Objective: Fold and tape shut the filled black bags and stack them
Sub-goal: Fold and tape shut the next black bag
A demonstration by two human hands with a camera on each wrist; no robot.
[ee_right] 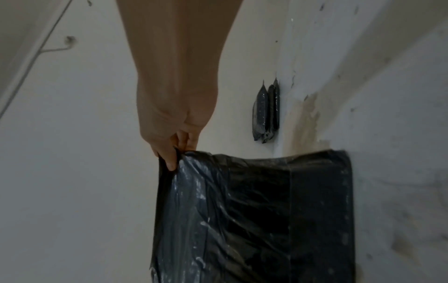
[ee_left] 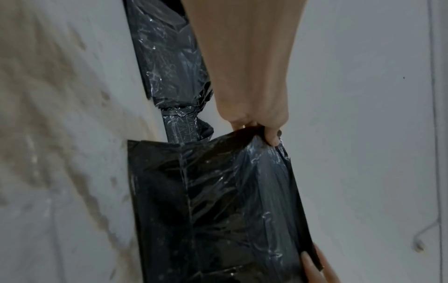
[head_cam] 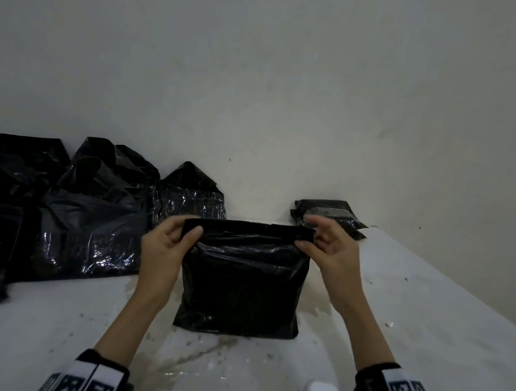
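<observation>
Pale wall behind a stained white table (head_cam: 431,319). At its centre stands the filled black bag (head_cam: 243,279); left hand (head_cam: 167,242) and right hand (head_cam: 332,249) each pinch a top corner. Thin, slippery film, probably limp: hold the folded edge.

One head view and two wrist views, all on the same black bag (head_cam: 243,279).

The head camera looks forward and down from above the table (head_cam: 431,319) toward the wall, both hands mid-frame. Each wrist camera sits close, looking along its forearm from the top of the frame to the bag's top edge; the bag fills the lower frame in both.
</observation>
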